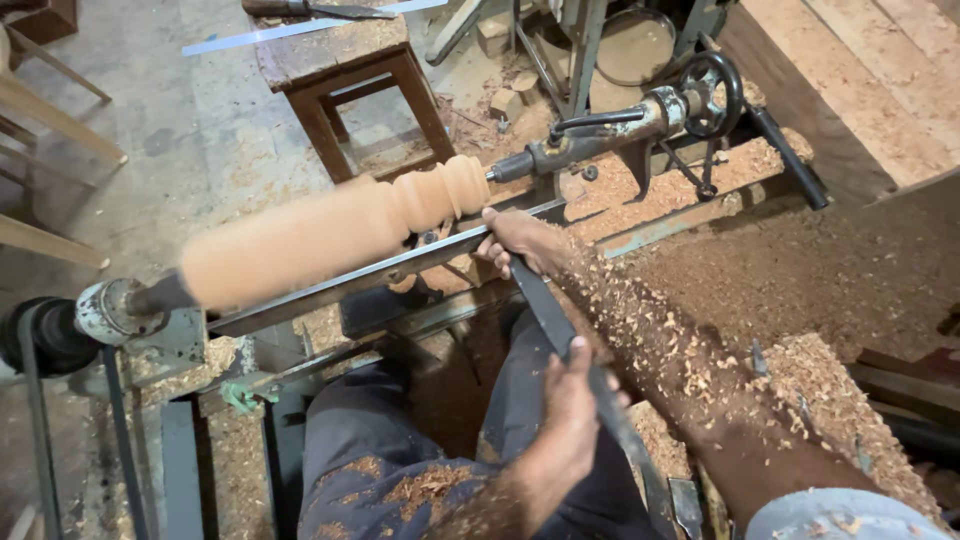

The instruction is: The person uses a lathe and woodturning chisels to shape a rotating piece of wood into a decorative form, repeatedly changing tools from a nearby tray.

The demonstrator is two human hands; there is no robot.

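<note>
Your right hand [520, 243] is clamped on the front of the chisel [560, 330], pressing it onto the tool rest [350, 280]. Your left hand [565, 420] is closed round the chisel further back.

Risks, as judged: right fingers sit just beside the spinning spindle [330, 225]; a slip forward would bring them into it. If the blade lifts off the rest, the edge could catch and kick the chisel back. Shavings coat your right forearm and could loosen the grip.

The spindle sits across the lathe, between the drive end at left and the tailstock [600, 130] at right. Pale orange wood, blurred by rotation; beads and grooves near the tailstock end, plain cylinder elsewhere.
</note>
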